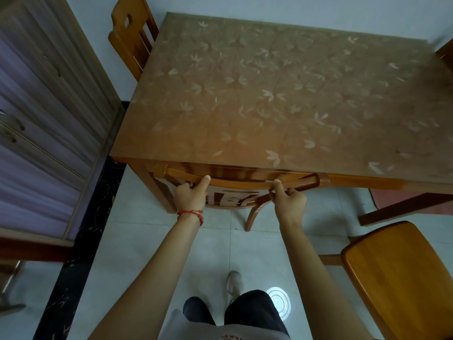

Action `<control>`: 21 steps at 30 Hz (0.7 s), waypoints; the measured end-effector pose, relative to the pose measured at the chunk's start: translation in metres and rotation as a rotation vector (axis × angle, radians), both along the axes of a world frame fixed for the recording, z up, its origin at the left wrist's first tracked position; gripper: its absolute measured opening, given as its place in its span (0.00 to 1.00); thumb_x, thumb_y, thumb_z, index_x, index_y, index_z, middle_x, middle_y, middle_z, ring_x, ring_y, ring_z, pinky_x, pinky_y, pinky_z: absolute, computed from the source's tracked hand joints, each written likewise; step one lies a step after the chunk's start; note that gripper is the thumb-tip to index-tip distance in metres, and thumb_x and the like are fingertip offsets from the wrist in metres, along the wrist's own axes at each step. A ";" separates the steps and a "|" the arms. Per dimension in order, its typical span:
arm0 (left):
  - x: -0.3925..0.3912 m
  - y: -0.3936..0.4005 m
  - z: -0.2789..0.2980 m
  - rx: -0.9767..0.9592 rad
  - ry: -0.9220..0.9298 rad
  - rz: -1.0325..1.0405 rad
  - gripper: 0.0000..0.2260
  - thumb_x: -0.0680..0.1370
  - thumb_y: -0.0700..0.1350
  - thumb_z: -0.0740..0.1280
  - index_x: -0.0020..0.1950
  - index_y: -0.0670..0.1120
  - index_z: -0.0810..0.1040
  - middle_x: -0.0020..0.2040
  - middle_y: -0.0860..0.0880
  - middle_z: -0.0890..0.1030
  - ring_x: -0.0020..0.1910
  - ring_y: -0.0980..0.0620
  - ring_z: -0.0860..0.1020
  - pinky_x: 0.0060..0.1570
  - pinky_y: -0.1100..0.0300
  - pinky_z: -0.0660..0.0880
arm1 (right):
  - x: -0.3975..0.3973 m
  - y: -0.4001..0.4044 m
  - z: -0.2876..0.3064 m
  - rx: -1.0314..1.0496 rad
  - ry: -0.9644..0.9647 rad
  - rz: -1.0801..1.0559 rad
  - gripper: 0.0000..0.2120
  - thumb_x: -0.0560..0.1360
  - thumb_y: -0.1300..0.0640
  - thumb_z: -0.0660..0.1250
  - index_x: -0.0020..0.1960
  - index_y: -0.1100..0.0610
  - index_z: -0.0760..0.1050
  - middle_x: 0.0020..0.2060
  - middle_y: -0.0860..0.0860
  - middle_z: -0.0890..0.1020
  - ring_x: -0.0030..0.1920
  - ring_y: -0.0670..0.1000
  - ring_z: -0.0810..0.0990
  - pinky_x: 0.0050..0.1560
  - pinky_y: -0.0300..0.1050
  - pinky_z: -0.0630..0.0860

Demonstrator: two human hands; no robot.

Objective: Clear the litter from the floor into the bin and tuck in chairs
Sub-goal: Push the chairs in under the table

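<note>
Both arms outstretched, left hand and right hand grip chair backrest, thumbs on top

I note the tucked chair mostly hidden under the table; the right-hand chair is edge-cropped.

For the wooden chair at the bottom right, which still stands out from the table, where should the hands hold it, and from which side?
Its backrest is out of view. The visible honey-coloured wooden chair seat offers its two side edges; grip those from the near end, as the leaf-patterned table lies beyond it.
</note>
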State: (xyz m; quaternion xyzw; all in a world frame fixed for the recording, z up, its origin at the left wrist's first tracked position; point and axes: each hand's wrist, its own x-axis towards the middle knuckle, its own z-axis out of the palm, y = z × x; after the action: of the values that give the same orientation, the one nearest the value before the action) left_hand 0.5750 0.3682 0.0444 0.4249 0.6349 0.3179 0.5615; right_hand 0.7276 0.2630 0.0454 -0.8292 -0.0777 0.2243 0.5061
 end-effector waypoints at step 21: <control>-0.031 -0.027 0.010 0.103 0.152 -0.253 0.24 0.75 0.50 0.65 0.68 0.42 0.67 0.68 0.43 0.72 0.66 0.46 0.71 0.60 0.55 0.68 | -0.032 -0.032 0.010 -0.043 -0.060 0.166 0.20 0.78 0.52 0.59 0.65 0.62 0.69 0.55 0.55 0.79 0.56 0.51 0.76 0.55 0.45 0.69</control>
State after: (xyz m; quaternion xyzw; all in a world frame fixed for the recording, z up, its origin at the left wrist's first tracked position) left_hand 0.5444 0.3407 0.0548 0.5524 0.5999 0.2437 0.5249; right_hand 0.6951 0.2313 0.0555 -0.8369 -0.1563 0.2422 0.4653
